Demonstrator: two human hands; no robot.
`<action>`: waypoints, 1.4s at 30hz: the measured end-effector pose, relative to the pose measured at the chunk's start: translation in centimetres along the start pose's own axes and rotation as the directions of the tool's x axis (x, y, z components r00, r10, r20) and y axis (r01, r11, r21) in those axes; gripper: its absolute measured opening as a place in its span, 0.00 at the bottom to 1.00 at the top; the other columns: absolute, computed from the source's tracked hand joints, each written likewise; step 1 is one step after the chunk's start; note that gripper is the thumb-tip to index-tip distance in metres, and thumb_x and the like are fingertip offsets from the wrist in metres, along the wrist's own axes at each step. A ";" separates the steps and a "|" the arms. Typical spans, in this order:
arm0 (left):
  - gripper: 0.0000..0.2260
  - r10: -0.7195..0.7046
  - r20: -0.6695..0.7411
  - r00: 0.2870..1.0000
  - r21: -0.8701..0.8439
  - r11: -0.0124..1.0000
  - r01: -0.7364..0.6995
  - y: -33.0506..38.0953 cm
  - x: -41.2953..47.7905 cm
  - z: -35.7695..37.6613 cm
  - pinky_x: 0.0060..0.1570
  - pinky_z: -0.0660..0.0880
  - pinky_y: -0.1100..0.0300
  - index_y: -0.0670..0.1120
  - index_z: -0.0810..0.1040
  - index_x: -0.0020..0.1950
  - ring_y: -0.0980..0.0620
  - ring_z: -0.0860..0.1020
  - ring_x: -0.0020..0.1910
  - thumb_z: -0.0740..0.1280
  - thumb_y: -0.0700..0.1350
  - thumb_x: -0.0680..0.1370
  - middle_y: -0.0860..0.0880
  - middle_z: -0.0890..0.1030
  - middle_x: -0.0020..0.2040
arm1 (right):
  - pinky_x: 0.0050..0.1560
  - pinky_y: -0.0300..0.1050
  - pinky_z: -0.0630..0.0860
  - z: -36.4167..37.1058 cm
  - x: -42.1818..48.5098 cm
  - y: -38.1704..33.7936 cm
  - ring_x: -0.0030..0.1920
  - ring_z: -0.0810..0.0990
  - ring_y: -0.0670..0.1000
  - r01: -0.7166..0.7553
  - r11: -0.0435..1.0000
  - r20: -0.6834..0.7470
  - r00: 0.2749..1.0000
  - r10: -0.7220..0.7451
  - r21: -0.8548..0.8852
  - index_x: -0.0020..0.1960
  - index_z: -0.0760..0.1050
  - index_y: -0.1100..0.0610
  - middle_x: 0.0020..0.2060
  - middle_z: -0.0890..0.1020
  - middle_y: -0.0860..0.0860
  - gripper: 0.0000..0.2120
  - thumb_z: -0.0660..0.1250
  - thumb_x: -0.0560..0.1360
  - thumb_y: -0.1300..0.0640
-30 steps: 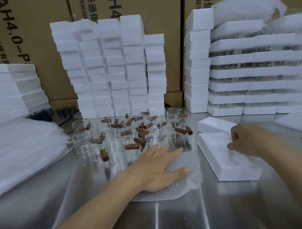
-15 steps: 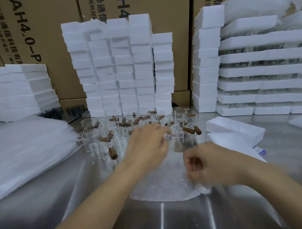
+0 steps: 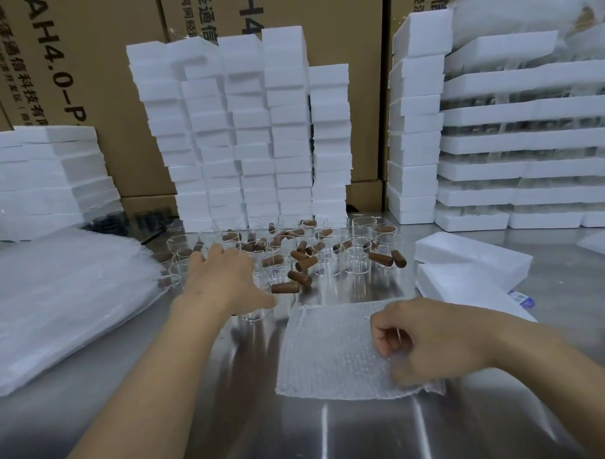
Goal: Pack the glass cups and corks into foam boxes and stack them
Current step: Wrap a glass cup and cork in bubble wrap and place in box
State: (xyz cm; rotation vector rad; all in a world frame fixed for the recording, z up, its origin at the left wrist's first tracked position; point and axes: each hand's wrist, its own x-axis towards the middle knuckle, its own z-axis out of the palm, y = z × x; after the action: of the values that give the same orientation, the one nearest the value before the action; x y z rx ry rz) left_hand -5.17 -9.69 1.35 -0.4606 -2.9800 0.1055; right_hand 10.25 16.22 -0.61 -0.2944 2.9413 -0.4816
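Observation:
Several clear glass cups (image 3: 357, 261) stand in a cluster at the table's middle, with brown corks (image 3: 381, 259) lying on and between them. My left hand (image 3: 224, 276) reaches down over the cluster's left side, fingers bent onto the cup rims and thumb out toward a cup (image 3: 254, 315) just under the palm. What it grips, if anything, is hidden. My right hand (image 3: 435, 338) rests curled on a bubble wrap sheet (image 3: 326, 352) in front of the cups and pinches it. Two white foam boxes (image 3: 466, 254) lie to the right.
Tall stacks of white foam pieces (image 3: 256, 128) stand behind the cups, and stacked packed foam boxes (image 3: 531, 145) fill the back right. A pile of plastic bags (image 3: 56, 299) covers the left. More foam (image 3: 42, 176) sits at the back left. Cardboard cartons (image 3: 100, 64) line the wall.
My left hand left the bubble wrap and moved forward and left onto the cups. My right hand came from the foam box onto the bubble wrap.

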 end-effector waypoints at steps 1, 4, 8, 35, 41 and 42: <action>0.34 -0.003 0.005 1.000 0.016 1.000 0.003 0.0 0.1 0.1 0.73 0.60 0.39 0.56 0.77 0.72 0.44 0.65 0.75 0.70 0.72 0.72 0.49 0.76 0.71 | 0.41 0.37 0.74 0.2 0.1 -0.1 0.36 0.75 0.40 -0.003 1.000 -0.029 1.000 0.002 -0.018 0.46 0.77 0.49 0.44 0.80 0.46 0.08 0.73 0.70 0.52; 0.37 0.009 -0.003 1.000 0.037 0.999 -0.009 -0.2 0.1 0.3 0.74 0.60 0.39 0.57 0.75 0.76 0.43 0.63 0.77 0.72 0.72 0.71 0.49 0.72 0.74 | 0.46 0.43 0.78 0.6 0.5 -0.2 0.41 0.77 0.43 -0.013 0.995 -0.135 0.991 0.001 -0.094 0.47 0.76 0.48 0.46 0.79 0.45 0.06 0.71 0.71 0.50; 0.42 0.027 0.000 1.000 0.018 0.999 -0.027 -0.5 0.2 0.3 0.76 0.59 0.38 0.59 0.70 0.80 0.43 0.62 0.79 0.76 0.72 0.69 0.50 0.71 0.76 | 0.49 0.46 0.78 0.8 0.7 0.2 0.46 0.76 0.44 -0.018 0.986 -0.239 0.971 -0.022 -0.163 0.48 0.76 0.47 0.47 0.77 0.43 0.05 0.67 0.73 0.49; 0.30 0.311 -0.723 0.617 -0.138 0.810 -0.570 8.5 -3.1 1.1 0.60 0.72 0.54 0.57 0.77 0.71 0.53 0.77 0.60 0.82 0.54 0.71 0.57 0.78 0.63 | 0.40 0.44 0.74 0.2 1.4 0.6 0.43 0.77 0.42 -0.150 0.988 -0.753 0.648 0.111 0.017 0.53 0.80 0.41 0.43 0.75 0.40 0.13 0.60 0.82 0.36; 0.34 0.207 -0.840 0.501 -0.192 0.750 -0.633 9.1 -3.4 1.2 0.67 0.74 0.51 0.52 0.75 0.76 0.52 0.78 0.67 0.83 0.50 0.72 0.54 0.81 0.68 | 0.42 0.46 0.72 -0.5 1.0 0.9 0.43 0.76 0.45 0.079 0.997 -0.746 0.666 -0.034 0.025 0.42 0.74 0.44 0.39 0.75 0.43 0.17 0.55 0.85 0.41; 0.35 0.175 -0.857 0.485 -0.212 0.738 -0.640 9.2 -3.5 1.2 0.67 0.73 0.53 0.52 0.74 0.77 0.52 0.77 0.67 0.83 0.50 0.72 0.54 0.81 0.68 | 0.42 0.47 0.72 -0.6 1.0 0.8 0.43 0.77 0.46 0.127 0.991 -0.750 0.659 -0.057 0.036 0.43 0.75 0.46 0.39 0.76 0.44 0.17 0.56 0.85 0.42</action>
State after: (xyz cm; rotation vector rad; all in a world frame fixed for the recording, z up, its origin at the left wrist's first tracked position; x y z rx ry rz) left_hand 0.70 -2.08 -1.02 -0.9981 -1.8714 -0.7027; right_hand 9.03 16.92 -0.43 -0.2848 3.7044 -0.9430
